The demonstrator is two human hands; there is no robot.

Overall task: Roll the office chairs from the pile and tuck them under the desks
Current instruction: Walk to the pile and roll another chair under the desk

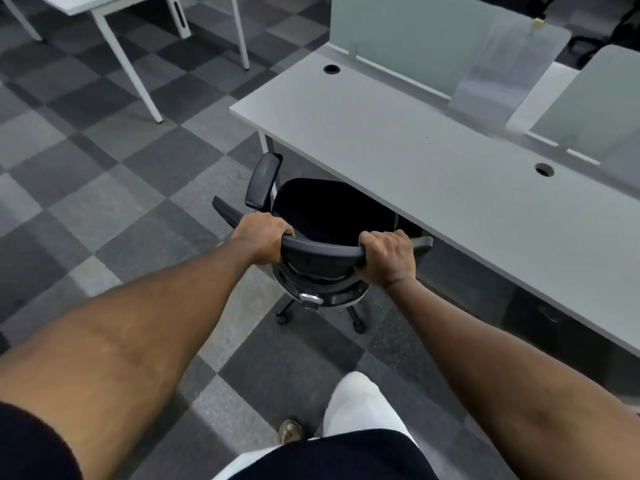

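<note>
A black office chair stands in front of me, its seat partly under the front edge of a long grey desk. My left hand grips the left end of the chair's curved backrest top. My right hand grips the right end of the same bar. The chair's left armrest stays outside the desk, beside the desk's white leg. Two castors show below the seat; the right armrest is hidden.
Frosted divider panels stand along the desk's far edge, and two cable holes are in its top. Another white desk stands at the far left on grey checkered carpet. My white-trousered leg is below the chair.
</note>
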